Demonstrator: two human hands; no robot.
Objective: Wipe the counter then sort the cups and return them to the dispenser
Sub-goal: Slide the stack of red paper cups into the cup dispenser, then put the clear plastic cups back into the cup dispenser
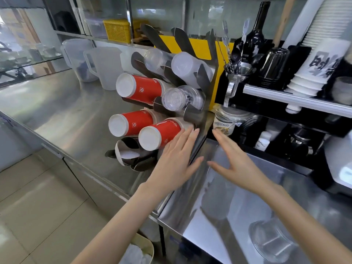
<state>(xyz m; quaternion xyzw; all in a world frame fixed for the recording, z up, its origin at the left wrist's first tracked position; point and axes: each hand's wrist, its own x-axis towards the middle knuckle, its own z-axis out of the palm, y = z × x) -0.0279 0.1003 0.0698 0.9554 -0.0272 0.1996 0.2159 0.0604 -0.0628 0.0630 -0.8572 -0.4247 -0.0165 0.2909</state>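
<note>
Dispenser (204,119) slots with red cups (141,88), clear cups (174,99); both hands (177,157) (235,159) empty, fingers spread.

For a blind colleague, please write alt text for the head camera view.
Two empty, open hands, left hand and right hand, reach toward a metal cup dispenser on a steel counter. It holds three stacks of red paper cups and clear plastic cups.
</note>
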